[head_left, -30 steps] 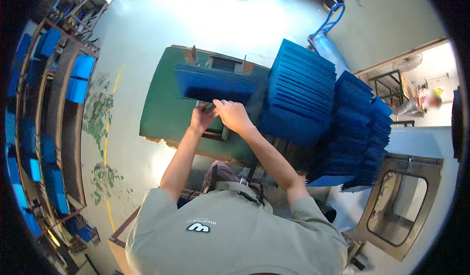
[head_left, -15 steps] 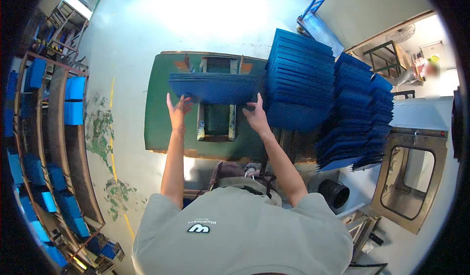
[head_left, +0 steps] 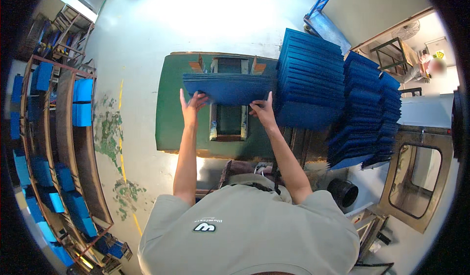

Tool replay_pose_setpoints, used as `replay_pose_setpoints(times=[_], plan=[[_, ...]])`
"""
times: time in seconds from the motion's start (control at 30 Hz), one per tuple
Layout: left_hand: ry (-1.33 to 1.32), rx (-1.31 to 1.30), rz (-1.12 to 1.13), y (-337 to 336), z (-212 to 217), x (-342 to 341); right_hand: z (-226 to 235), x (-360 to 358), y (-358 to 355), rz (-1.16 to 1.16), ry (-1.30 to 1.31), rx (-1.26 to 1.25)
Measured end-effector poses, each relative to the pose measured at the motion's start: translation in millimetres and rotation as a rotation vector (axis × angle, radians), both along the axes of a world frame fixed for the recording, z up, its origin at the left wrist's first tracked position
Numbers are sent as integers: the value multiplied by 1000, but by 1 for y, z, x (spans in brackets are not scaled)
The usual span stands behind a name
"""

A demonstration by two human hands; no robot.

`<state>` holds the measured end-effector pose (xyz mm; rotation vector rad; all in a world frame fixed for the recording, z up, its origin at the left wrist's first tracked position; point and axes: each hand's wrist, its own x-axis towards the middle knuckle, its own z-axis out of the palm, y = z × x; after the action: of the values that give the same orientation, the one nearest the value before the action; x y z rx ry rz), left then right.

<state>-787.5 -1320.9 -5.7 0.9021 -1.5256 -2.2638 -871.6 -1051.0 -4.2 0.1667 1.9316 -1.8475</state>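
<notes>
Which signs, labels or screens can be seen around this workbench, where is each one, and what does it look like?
Small yellow sign: far upper right, on the pale wall past the doorway; diamond-like, too small to make out.
White logo patch: on the back of the person's grey shirt, bottom centre.
Screens: none in view.
Blue sheet stacks: right of the green table, plain blue, no labels showing; both hands, left hand and right hand, hold a blue sheet bundle.

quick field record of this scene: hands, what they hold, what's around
left hand: grips the left end of the blue sheet bundle
right hand: grips the bundle's right end
bundle: held level over the green table
under bundle: open frame fixture on the table
right of table: tall blue sheet stacks
left: curved rack with blue pieces
</notes>
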Motion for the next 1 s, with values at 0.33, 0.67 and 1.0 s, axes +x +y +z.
replay_pose_setpoints(times=[0.33, 0.67, 1.0], plan=[[49, 765, 189, 19, -54, 27, -49, 31, 3, -245, -502, -570], [133, 967, 195, -12, -53, 12, -52, 2, -1, -314, -553, -806], [134, 773, 81, -4, -43, 24, -15, 7, 14, -147, -512, -630]])
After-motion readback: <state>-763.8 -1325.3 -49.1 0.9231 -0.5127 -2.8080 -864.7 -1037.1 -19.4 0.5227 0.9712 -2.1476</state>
